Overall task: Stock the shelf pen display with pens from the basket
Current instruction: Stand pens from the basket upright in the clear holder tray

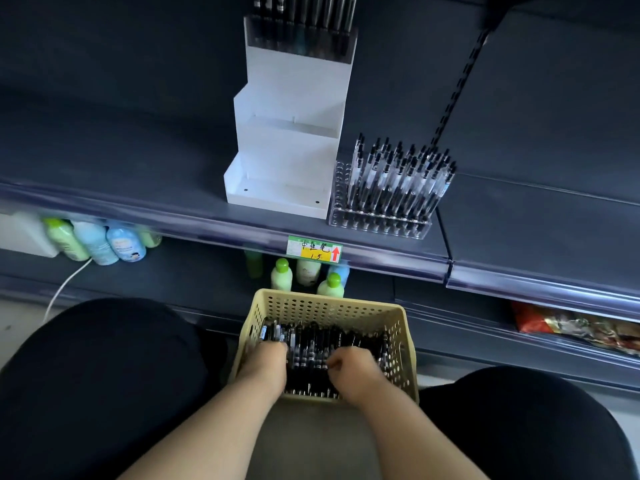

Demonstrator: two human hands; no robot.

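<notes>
A cream perforated basket (332, 306) stands on the floor between my knees, full of black pens (311, 344). Both hands are inside it. My left hand (265, 362) reaches down among the pens at the basket's left side, its fingertips hidden. My right hand (356, 367) is curled over the pens at the right, and whether it grips any is unclear. On the shelf above stands a clear pen display (381, 223) holding several upright black pens (398, 178). Its leftmost holes are bare.
A white tiered stand (287, 161) sits left of the clear display, with pens only in its top tier. A price tag (314, 250) hangs on the shelf edge. Green and blue bottles (282, 275) stand on the lower shelf behind the basket. Snack packs (571, 327) lie at right.
</notes>
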